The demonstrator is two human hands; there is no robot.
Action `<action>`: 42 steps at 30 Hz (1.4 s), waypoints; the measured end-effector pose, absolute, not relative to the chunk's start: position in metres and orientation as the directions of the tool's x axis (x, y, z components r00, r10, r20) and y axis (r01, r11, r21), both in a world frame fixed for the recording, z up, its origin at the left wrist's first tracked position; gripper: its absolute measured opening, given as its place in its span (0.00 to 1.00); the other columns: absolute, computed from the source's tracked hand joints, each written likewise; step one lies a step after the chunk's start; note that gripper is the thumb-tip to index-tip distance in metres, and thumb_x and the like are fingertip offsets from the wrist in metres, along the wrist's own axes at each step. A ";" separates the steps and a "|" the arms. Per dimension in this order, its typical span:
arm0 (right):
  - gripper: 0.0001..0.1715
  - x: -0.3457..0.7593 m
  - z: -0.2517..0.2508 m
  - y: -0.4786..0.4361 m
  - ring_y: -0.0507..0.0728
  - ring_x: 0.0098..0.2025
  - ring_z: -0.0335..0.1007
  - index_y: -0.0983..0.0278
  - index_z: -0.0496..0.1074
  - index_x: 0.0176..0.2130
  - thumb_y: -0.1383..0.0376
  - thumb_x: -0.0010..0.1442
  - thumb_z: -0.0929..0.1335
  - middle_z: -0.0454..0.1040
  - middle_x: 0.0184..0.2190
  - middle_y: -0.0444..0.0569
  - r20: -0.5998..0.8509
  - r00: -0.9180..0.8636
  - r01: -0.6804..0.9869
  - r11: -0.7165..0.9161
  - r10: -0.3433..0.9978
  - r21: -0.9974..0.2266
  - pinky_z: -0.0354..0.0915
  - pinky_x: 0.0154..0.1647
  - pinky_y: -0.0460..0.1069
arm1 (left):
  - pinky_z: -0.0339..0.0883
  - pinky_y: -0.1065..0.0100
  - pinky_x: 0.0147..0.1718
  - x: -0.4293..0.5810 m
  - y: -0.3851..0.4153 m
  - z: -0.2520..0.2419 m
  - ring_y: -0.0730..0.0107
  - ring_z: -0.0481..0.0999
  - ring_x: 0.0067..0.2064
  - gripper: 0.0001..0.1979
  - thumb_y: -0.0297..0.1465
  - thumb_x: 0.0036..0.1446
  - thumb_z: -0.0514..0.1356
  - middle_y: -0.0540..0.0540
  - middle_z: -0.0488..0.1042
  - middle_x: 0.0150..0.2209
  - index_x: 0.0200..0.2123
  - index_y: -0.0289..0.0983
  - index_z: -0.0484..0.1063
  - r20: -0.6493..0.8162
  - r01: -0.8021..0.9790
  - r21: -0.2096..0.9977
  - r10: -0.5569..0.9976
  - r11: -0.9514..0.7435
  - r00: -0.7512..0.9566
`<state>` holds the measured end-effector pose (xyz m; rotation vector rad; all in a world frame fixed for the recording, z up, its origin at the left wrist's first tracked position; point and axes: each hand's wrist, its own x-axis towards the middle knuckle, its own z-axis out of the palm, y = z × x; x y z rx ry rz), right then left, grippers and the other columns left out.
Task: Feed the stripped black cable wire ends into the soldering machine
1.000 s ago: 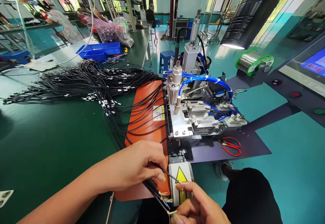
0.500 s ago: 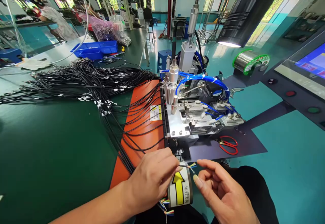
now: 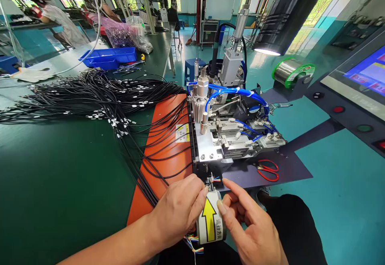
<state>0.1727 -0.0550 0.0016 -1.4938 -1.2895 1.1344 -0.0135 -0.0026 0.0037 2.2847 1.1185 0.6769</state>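
Observation:
My left hand (image 3: 180, 207) is closed, its fingertips gripping a black cable near its stripped end. From that grip the cable's thin coloured wires (image 3: 216, 180) stick out to the right, at the front edge of the machine (image 3: 224, 136). My right hand (image 3: 252, 225) is just right of these wires, thumb and forefinger apart, with nothing between them. Between my hands is a white round part (image 3: 212, 221) marked with a yellow arrow. Below my left hand hang more stripped coloured wire ends (image 3: 195, 245). Its palm and inner fingers are hidden from view.
Many black cables (image 3: 99, 92) lie piled on the green table (image 3: 75, 185), some crossing an orange plate (image 3: 168, 136). Red-handled cutters (image 3: 268, 170) lie on the dark shelf. A solder spool (image 3: 293, 72), lamp (image 3: 287, 20) and control panel (image 3: 357, 96) stand right; people sit far left.
My left hand has brought the coloured wire ends forward and left to the machine's front edge. My right hand has followed the same way. The machine's tall rear cylinder has shifted right.

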 end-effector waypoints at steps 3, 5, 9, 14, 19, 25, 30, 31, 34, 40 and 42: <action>0.27 0.168 0.000 -0.057 0.54 0.29 0.70 0.63 0.69 0.60 0.54 0.66 0.67 0.75 0.33 0.48 -0.037 0.039 0.266 -0.046 0.999 -0.963 0.70 0.32 0.46 | 0.59 0.67 0.29 -0.013 -0.003 0.004 0.70 0.64 0.30 0.13 0.29 0.71 0.47 0.50 0.64 0.29 0.32 0.37 0.62 0.229 0.570 0.616 0.816 -0.544 0.532; 0.27 0.165 -0.001 -0.059 0.54 0.29 0.71 0.63 0.69 0.60 0.54 0.67 0.66 0.76 0.33 0.49 -0.009 0.034 0.282 -0.018 0.999 -0.959 0.70 0.32 0.46 | 0.58 0.68 0.29 -0.014 -0.004 0.004 0.70 0.64 0.30 0.13 0.29 0.71 0.47 0.50 0.64 0.29 0.32 0.38 0.61 0.233 0.573 0.612 0.817 -0.545 0.528; 0.27 0.161 -0.004 -0.062 0.55 0.30 0.73 0.63 0.71 0.60 0.53 0.66 0.66 0.77 0.37 0.52 0.011 0.057 0.302 -0.007 0.998 -0.953 0.72 0.33 0.47 | 0.58 0.68 0.28 -0.013 -0.004 0.003 0.70 0.64 0.30 0.12 0.29 0.71 0.47 0.50 0.63 0.29 0.31 0.38 0.60 0.239 0.580 0.606 0.819 -0.545 0.521; 0.31 0.162 -0.008 -0.063 0.55 0.30 0.73 0.65 0.68 0.62 0.53 0.66 0.66 0.77 0.38 0.53 -0.037 0.089 0.309 -0.063 0.995 -0.949 0.72 0.33 0.47 | 0.59 0.68 0.29 -0.013 -0.003 0.003 0.70 0.64 0.30 0.12 0.28 0.70 0.47 0.49 0.64 0.29 0.31 0.38 0.60 0.250 0.570 0.608 0.814 -0.554 0.525; 0.30 0.160 -0.010 -0.064 0.55 0.30 0.73 0.65 0.67 0.62 0.54 0.67 0.65 0.76 0.41 0.54 -0.008 0.065 0.300 -0.027 0.998 -0.953 0.72 0.34 0.47 | 0.58 0.68 0.29 -0.014 -0.004 0.004 0.70 0.63 0.30 0.12 0.28 0.70 0.47 0.49 0.63 0.29 0.31 0.38 0.59 0.252 0.577 0.593 0.810 -0.561 0.529; 0.33 0.158 -0.012 -0.066 0.55 0.29 0.72 0.66 0.66 0.64 0.51 0.66 0.65 0.76 0.38 0.54 -0.043 0.078 0.303 -0.065 0.996 -0.951 0.72 0.32 0.47 | 0.58 0.68 0.29 -0.014 -0.005 0.002 0.69 0.63 0.30 0.12 0.28 0.70 0.47 0.49 0.63 0.30 0.31 0.38 0.59 0.252 0.576 0.590 0.807 -0.565 0.533; 0.33 0.156 -0.014 -0.067 0.56 0.31 0.73 0.64 0.66 0.64 0.51 0.66 0.66 0.76 0.41 0.54 -0.058 0.079 0.291 -0.079 0.995 -0.953 0.73 0.34 0.48 | 0.59 0.67 0.30 -0.014 -0.005 0.001 0.69 0.63 0.31 0.12 0.28 0.70 0.47 0.49 0.63 0.30 0.32 0.38 0.60 0.236 0.584 0.589 0.810 -0.558 0.536; 0.32 0.155 -0.013 -0.067 0.56 0.31 0.73 0.64 0.67 0.63 0.51 0.66 0.66 0.76 0.40 0.54 -0.058 0.080 0.287 -0.079 0.995 -0.955 0.72 0.34 0.48 | 0.59 0.67 0.30 -0.014 -0.005 0.001 0.69 0.63 0.31 0.12 0.28 0.70 0.47 0.49 0.64 0.30 0.32 0.38 0.60 0.232 0.587 0.588 0.811 -0.556 0.537; 0.30 0.156 -0.010 -0.065 0.55 0.30 0.72 0.64 0.69 0.60 0.51 0.66 0.66 0.76 0.36 0.52 -0.071 0.087 0.264 -0.091 0.994 -0.960 0.71 0.33 0.47 | 0.60 0.67 0.30 -0.014 -0.004 0.002 0.68 0.64 0.31 0.12 0.28 0.70 0.47 0.48 0.64 0.30 0.32 0.37 0.60 0.220 0.594 0.583 0.812 -0.554 0.541; 0.21 0.162 0.003 -0.045 0.53 0.28 0.68 0.63 0.73 0.40 0.48 0.64 0.67 0.73 0.29 0.47 -0.221 0.067 0.176 -0.229 0.973 -0.957 0.65 0.27 0.44 | 0.61 0.66 0.31 -0.014 -0.004 0.002 0.67 0.65 0.32 0.12 0.28 0.70 0.47 0.46 0.65 0.31 0.33 0.36 0.64 0.216 0.581 0.569 0.787 -0.582 0.577; 0.21 0.164 0.005 -0.040 0.52 0.27 0.67 0.63 0.72 0.37 0.48 0.65 0.67 0.73 0.28 0.46 -0.253 0.044 0.165 -0.257 0.966 -0.952 0.65 0.26 0.44 | 0.61 0.66 0.31 -0.014 -0.004 0.002 0.67 0.65 0.32 0.12 0.27 0.70 0.47 0.46 0.65 0.31 0.32 0.36 0.64 0.223 0.573 0.568 0.780 -0.592 0.584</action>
